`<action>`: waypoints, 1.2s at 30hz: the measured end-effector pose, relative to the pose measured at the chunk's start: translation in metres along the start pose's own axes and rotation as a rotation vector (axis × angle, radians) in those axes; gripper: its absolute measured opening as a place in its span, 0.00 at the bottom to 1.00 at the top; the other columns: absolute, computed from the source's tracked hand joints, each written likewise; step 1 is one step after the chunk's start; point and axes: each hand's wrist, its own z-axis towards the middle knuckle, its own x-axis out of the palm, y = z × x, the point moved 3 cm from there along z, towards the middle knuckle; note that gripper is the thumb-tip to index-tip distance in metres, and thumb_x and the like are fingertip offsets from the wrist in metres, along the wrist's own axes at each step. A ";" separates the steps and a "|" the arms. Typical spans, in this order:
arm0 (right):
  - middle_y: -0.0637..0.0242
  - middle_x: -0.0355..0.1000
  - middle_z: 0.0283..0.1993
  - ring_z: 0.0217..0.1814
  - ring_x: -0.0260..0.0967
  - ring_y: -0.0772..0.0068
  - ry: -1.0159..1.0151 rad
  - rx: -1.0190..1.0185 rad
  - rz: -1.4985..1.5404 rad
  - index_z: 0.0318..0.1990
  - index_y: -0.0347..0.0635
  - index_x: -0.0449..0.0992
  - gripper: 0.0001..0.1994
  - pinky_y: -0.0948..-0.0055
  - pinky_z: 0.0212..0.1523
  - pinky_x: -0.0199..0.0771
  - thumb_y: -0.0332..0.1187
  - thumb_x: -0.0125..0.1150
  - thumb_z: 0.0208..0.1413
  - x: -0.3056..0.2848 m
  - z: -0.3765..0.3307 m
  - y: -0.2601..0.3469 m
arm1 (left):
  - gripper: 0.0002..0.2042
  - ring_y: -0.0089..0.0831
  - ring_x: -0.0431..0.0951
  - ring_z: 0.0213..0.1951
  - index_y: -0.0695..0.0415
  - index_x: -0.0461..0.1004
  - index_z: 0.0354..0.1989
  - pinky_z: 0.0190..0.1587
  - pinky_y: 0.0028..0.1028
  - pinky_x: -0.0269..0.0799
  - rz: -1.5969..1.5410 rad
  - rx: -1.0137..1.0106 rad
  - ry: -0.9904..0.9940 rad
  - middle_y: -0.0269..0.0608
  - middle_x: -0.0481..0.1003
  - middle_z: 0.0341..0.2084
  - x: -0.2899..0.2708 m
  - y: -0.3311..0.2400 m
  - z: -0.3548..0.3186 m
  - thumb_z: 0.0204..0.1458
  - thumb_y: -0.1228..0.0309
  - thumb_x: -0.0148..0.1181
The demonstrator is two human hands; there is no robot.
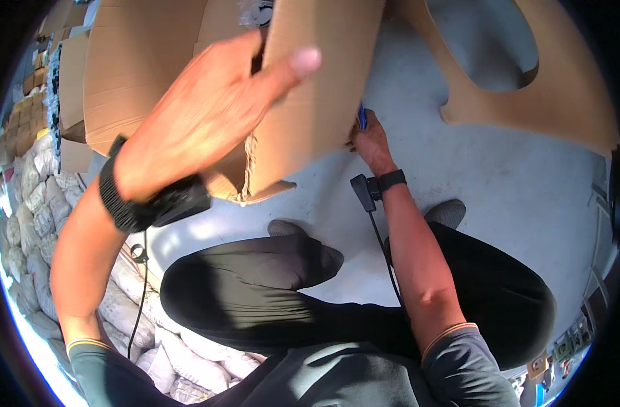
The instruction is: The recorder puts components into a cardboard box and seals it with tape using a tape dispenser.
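Observation:
My left hand grips the upper edge of a brown cardboard box, thumb lying over its front panel. Lower on the box's right edge my right hand is closed around a small blue tool, partly hidden behind the panel. Both wrists carry black straps with small devices and dangling cables. The box is tilted up off the pale concrete floor in front of my dark-trousered knees.
A large flat cardboard sheet with a rounded cut-out lies at the top right. More folded cardboard stacks at the upper left. Several white filled sacks line the left side and lower left.

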 end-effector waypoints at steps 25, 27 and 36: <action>0.55 0.77 0.40 0.41 0.78 0.60 -0.205 -0.026 0.038 0.55 0.36 0.69 0.23 0.61 0.48 0.77 0.31 0.66 0.53 0.061 -0.104 -0.070 | 0.07 0.32 0.85 0.31 0.60 0.80 0.38 0.34 0.28 0.76 0.066 -0.016 -0.249 0.44 0.83 0.28 0.010 0.109 -0.117 0.52 0.80 0.69; 0.55 0.77 0.41 0.42 0.78 0.58 -0.173 -0.015 0.043 0.56 0.37 0.69 0.23 0.60 0.49 0.78 0.31 0.66 0.53 0.071 -0.124 -0.067 | 0.06 0.33 0.84 0.30 0.60 0.80 0.37 0.33 0.28 0.75 0.027 -0.033 -0.233 0.45 0.83 0.28 0.014 0.105 -0.115 0.52 0.80 0.69; 0.54 0.78 0.40 0.44 0.79 0.50 -0.106 0.098 0.031 0.58 0.38 0.67 0.25 0.56 0.51 0.77 0.32 0.65 0.53 0.106 -0.141 -0.105 | 0.04 0.27 0.81 0.30 0.62 0.80 0.38 0.35 0.26 0.74 0.057 0.064 -0.186 0.43 0.81 0.25 0.021 0.071 -0.098 0.55 0.81 0.63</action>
